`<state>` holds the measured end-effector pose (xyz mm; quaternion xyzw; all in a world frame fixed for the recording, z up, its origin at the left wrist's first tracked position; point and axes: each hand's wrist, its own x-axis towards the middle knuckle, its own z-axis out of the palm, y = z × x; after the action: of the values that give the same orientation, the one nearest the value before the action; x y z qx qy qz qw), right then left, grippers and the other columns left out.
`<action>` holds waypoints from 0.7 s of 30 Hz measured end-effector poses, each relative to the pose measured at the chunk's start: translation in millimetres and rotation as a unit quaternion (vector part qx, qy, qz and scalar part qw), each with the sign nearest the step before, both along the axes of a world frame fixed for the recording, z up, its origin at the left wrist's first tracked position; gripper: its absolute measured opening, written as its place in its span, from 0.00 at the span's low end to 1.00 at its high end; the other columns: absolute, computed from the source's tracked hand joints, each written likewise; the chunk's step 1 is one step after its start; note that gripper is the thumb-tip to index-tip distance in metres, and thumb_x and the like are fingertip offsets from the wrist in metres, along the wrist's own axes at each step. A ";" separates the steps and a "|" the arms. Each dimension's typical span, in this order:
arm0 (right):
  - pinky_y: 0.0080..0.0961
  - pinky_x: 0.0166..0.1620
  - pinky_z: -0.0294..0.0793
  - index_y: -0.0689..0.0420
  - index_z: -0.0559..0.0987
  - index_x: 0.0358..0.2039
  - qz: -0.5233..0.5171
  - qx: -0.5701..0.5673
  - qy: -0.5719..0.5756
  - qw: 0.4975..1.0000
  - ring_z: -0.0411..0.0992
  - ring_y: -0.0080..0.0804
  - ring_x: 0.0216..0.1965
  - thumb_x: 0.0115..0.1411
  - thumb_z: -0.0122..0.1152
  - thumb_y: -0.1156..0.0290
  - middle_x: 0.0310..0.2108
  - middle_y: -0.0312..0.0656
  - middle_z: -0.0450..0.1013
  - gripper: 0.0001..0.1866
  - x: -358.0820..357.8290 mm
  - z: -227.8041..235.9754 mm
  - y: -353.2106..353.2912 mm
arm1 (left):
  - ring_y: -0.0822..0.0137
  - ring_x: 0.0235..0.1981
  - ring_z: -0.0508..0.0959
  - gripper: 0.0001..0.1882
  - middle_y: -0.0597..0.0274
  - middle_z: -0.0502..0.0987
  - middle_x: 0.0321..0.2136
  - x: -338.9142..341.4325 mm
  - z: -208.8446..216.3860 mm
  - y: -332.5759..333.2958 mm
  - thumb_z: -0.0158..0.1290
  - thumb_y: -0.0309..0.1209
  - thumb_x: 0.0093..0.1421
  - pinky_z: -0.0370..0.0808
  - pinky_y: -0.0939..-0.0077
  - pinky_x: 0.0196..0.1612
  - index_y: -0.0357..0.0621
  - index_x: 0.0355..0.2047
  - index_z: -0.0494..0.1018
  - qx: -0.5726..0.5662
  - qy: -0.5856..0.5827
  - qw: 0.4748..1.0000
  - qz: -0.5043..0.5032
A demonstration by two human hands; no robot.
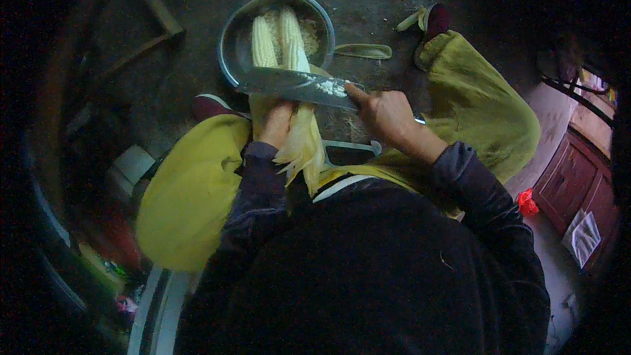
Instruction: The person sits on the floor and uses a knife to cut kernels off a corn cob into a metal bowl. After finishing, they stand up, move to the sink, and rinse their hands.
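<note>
My right hand (394,117) is closed round the handle end of a wide-bladed knife (276,81), its index finger stretched along the blade. White bits of corn cling to the blade, which lies across two pale corn cobs (289,36). Beneath the knife, my left hand (277,125) is closed on the corn at its husk end; the blade hides most of its fingers. Pulled-back husks (305,144) hang down beside my left wrist. The tops of the cobs reach over a metal bowl (229,59) with pale kernels in its bottom.
A loose strip of husk (365,51) lies on the dark floor right of the bowl. More husk (409,21) is by my right shoe (437,20). A wooden frame (161,10) stands at the far left. To the right are a reddish-brown door (572,177) and a red bag (526,202).
</note>
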<state>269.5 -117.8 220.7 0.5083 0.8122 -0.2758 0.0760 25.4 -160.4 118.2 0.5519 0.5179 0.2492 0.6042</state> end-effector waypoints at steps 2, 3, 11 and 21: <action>0.37 0.20 0.65 0.51 0.66 0.49 0.012 0.018 -0.004 1.000 0.69 0.44 0.18 0.49 0.50 0.69 0.16 0.47 0.69 0.23 6.0 10.5 -4.1 | 0.66 0.49 0.61 0.19 0.57 0.62 0.49 -4.0 13.1 8.4 0.38 0.33 0.59 0.56 0.75 0.53 0.38 0.49 0.60 -0.006 0.098 0.993 -0.069; 0.37 0.20 0.65 0.51 0.65 0.49 0.019 0.013 0.002 1.000 0.69 0.44 0.18 0.48 0.50 0.69 0.17 0.46 0.69 0.24 7.2 15.7 -4.8 | 0.66 0.49 0.61 0.19 0.56 0.62 0.49 -12.0 2.1 0.5 0.37 0.33 0.60 0.55 0.75 0.54 0.38 0.50 0.59 -0.010 0.086 0.994 -0.059; 0.38 0.20 0.65 0.53 0.62 0.50 0.020 0.025 -0.004 0.999 0.69 0.44 0.19 0.47 0.50 0.72 0.18 0.45 0.70 0.26 18.9 15.4 -13.0 | 0.65 0.42 0.61 0.17 0.57 0.62 0.43 -16.9 -36.1 -1.8 0.39 0.34 0.59 0.56 0.73 0.47 0.38 0.47 0.59 -0.077 0.031 0.996 0.027; 0.36 0.19 0.66 0.54 0.68 0.42 -0.024 0.087 -0.011 0.996 0.70 0.43 0.17 0.50 0.47 0.70 0.15 0.45 0.69 0.16 -28.4 -4.5 -3.4 | 0.64 0.25 0.66 0.14 0.60 0.67 0.27 26.6 -15.1 6.2 0.44 0.37 0.56 0.64 0.69 0.31 0.39 0.35 0.64 -0.114 0.069 0.990 0.035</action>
<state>241.1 -121.1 216.2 0.5353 0.8199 -0.2002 0.0334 51.9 -154.1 103.0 0.4768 0.6026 0.1706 0.6168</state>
